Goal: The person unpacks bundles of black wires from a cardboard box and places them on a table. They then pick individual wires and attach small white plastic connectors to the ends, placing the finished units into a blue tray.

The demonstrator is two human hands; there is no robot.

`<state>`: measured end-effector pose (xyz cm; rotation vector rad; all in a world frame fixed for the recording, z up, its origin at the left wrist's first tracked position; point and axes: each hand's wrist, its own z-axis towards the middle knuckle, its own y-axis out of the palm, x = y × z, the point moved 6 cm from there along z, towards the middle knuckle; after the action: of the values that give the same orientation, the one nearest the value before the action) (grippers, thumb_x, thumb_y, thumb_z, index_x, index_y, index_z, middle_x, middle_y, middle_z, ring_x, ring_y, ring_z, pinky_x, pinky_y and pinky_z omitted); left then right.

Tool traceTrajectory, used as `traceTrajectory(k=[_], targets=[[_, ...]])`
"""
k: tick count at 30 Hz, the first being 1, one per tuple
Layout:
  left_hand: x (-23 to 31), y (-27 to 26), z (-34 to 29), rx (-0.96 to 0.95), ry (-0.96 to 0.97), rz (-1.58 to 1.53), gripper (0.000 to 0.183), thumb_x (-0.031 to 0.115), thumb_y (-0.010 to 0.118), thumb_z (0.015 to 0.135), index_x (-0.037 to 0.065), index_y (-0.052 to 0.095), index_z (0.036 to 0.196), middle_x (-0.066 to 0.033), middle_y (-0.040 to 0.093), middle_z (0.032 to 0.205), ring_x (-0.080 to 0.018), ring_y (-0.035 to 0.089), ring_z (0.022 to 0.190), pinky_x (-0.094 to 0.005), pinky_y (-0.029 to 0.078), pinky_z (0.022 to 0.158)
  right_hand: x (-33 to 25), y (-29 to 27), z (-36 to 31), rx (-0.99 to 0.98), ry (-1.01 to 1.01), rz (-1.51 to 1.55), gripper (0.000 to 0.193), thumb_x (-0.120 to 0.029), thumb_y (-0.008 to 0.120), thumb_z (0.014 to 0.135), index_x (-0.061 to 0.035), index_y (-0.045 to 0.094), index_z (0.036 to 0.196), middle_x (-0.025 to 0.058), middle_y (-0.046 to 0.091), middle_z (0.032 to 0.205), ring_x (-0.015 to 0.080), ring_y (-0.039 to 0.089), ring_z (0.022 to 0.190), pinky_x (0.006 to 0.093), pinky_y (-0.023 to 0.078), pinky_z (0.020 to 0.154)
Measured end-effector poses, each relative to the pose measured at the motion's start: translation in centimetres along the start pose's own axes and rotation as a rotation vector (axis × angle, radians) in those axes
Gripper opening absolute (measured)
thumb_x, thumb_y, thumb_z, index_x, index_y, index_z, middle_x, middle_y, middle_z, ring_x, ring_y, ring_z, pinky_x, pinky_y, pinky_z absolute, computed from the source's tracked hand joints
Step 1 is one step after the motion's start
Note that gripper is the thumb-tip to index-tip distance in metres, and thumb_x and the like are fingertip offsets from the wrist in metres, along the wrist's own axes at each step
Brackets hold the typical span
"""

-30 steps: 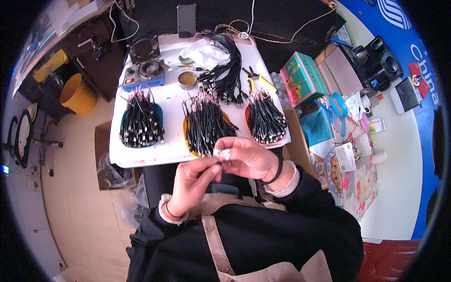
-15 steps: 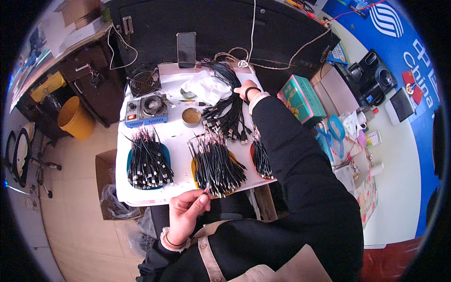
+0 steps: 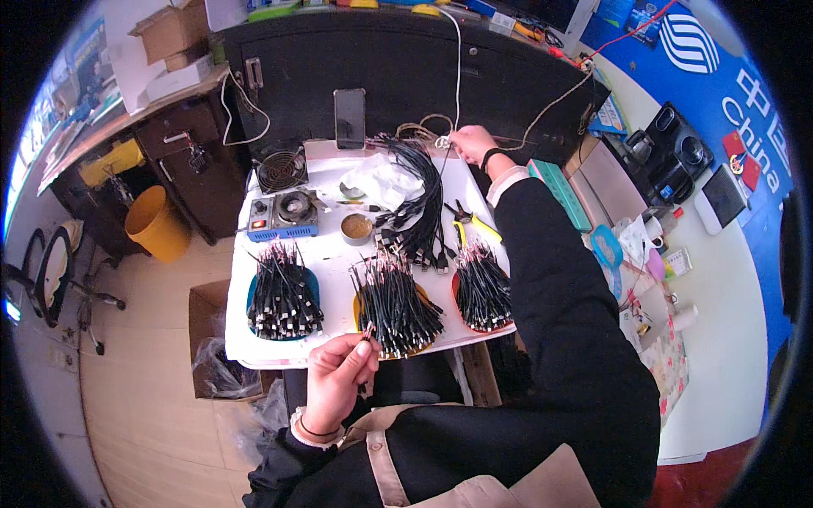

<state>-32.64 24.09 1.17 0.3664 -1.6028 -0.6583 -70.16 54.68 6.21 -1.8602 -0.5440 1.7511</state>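
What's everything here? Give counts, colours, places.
Table: 1, white, centre
Trays: 3, teal, yellow, orange, table front
Cable piles: 3, black, on trays
Long cables: one bunch, black, table rear
Crumpled sheet: 1, white, beside long cables
Tin: 1, silvery, table centre
Pliers: 1, yellow handles, table right
Fan: 1, black, rear left
Small machine: 1, blue-grey, before fan
Phone: 1, dark, table rear
Bin: 1, yellow, left floor
Carton: 1, brown, left floor
Box: 1, green, right
Left hand: 1, bare, pinching cable
Right hand: 1, bare, table's back right
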Motion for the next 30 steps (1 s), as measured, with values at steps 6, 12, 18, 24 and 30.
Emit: traceTrajectory(k=[6, 12, 18, 24, 30], targets=[[4.0, 0.9, -1.1, 0.065, 0.064, -0.085, 0.017, 0.014, 0.049, 0.097, 0.002, 0.061, 0.096, -0.0133, 0.066, 0.097, -0.0201, 0.063, 0.082, -0.0277, 0.050, 0.066, -13.4, -3.4, -13.6, 0.040, -0.550, 0.205, 0.016, -0.014, 0.060, 0.087, -0.0068, 0.056, 0.073, -0.0045, 0.049, 0.061, 0.0044, 0.044, 0.054, 0.0218, 0.035, 0.050], [9.4, 3.6, 0.7, -0.140, 0.167, -0.273, 0.019, 0.015, 0.042, 0.100, 0.002, 0.056, 0.103, -0.0212, 0.050, 0.133, -0.0370, 0.050, 0.122, -0.0455, 0.047, 0.099, -14.7, 5.2, -38.5, -0.173, -0.801, 0.109, 0.011, -0.005, 0.061, 0.080, -0.0046, 0.051, 0.075, 0.0035, 0.048, 0.068, 0.0109, 0.049, 0.061, 0.0272, 0.040, 0.055], [11.5, 2.3, -2.0, -0.062, 0.294, -0.099, 0.015, 0.009, 0.042, 0.099, 0.002, 0.055, 0.101, -0.0176, 0.063, 0.115, -0.0075, 0.038, 0.057, -0.0200, 0.035, 0.055, -12.2, 14.4, -47.8, -0.330, -0.989, -0.062, 0.016, -0.012, 0.064, 0.076, -0.0038, 0.051, 0.077, 0.0113, 0.051, 0.072, 0.0303, 0.056, 0.066, 0.0389, 0.045, 0.058], [8.3, 1.7, -6.6, -0.067, 0.384, -0.025, 0.015, 0.009, 0.046, 0.098, 0.000, 0.056, 0.094, -0.0190, 0.064, 0.103, -0.0069, 0.039, 0.055, -0.0190, 0.034, 0.053, -9.3, 13.1, -40.5, -0.655, -0.307, 0.647, 0.018, -0.013, 0.062, 0.091, -0.0015, 0.060, 0.105, -0.0002, 0.062, 0.089, 0.0059, 0.056, 0.078, 0.0210, 0.047, 0.068], [4.9, 2.2, -6.2, -0.107, 0.291, -0.042, 0.013, 0.007, 0.049, 0.096, -0.001, 0.059, 0.097, -0.0202, 0.065, 0.103, -0.0080, 0.041, 0.055, -0.0194, 0.036, 0.053, -11.3, 11.9, -38.1, -0.674, -0.291, 1.067, 0.024, -0.014, 0.065, 0.090, 0.0006, 0.059, 0.108, 0.0023, 0.064, 0.091, 0.0056, 0.056, 0.075, 0.0192, 0.046, 0.069]])
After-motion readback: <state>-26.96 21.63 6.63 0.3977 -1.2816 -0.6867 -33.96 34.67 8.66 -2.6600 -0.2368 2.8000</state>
